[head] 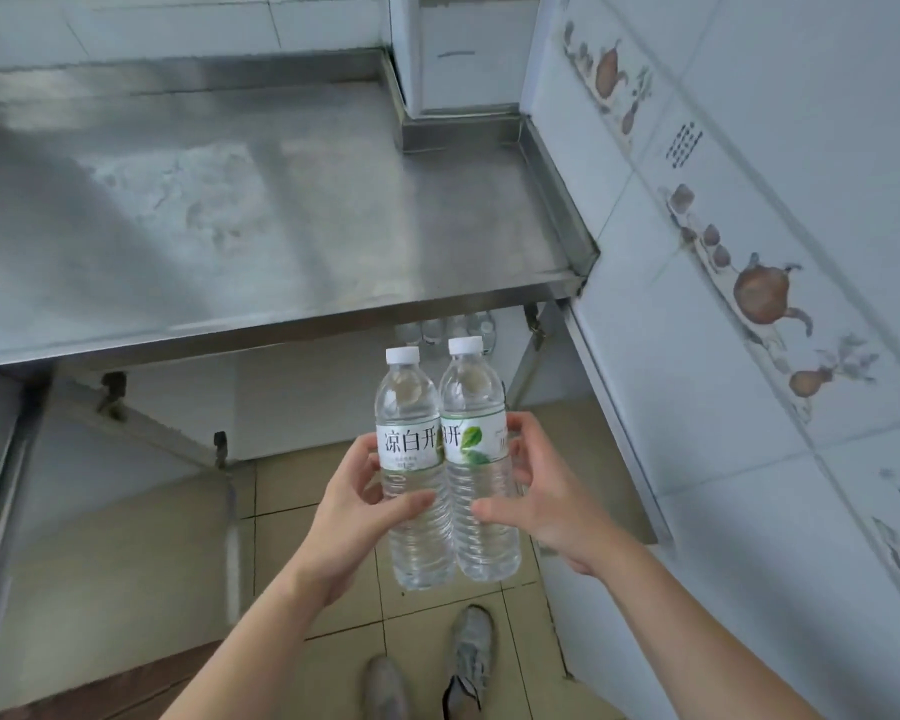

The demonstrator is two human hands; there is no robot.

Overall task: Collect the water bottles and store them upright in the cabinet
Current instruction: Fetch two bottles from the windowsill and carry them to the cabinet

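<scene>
Steel counter (pixel 281 210) above open cabinet (pixel 333 397) | my left hand (pixel 349 506) and right hand (pixel 536 506) each clamp one bottle: left bottle (pixel 414 459), right bottle (pixel 476 449), touching | risk: caps hitting the counter's front edge, slipping.

"凉白开" printed in dark characters on the white label of the left water bottle (pixel 409 444), "白开" partly seen beside a green leaf on the right water bottle (pixel 476 440), smaller label print unreadable, dark vertical writing on a wall tile (pixel 684 144) too small to be read

Two clear bottles (pixel 445 459) are topped with white caps (pixel 402 354). White labels (pixel 409 443) are printed with black letters and green leaves. The desk (pixel 261 210) is shiny grey. Brown teapots are painted on white wall tiles (pixel 759 298).
</scene>
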